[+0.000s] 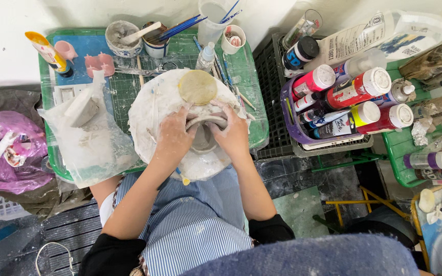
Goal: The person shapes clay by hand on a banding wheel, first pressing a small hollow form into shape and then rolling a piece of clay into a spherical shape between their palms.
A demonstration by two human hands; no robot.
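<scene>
We see both hands pressed around a small grey clay bowl (203,134) that sits near the centre of a round white turntable (152,110) on the green counter (251,71). The left hand (174,137) cups the bowl from nine o'clock, its fingers (184,113) curled over the rim and touching the clay. The right hand (234,134) closes in from three o'clock, its fingers (220,108) bent along the rim at twelve o'clock, so the two hands hold the bowl between them.

At twelve o'clock from the bowl, just beyond the fingertips, a flat yellowish clay disc (197,87) lies on the turntable. At nine o'clock, a clear plastic bag (85,138) with a grey clay block (82,108) rests on the counter. Towards eleven o'clock stands a white bowl (123,38) with a tool in it, and beside it a cup of blue brushes (155,43). At two o'clock, well apart from the hands, a purple basket (292,128) holds red and white paint bottles (356,89). A purple plastic bag (6,153) lies at far nine o'clock, off the counter. A blue-striped apron (195,220) covers our lap at six o'clock.
</scene>
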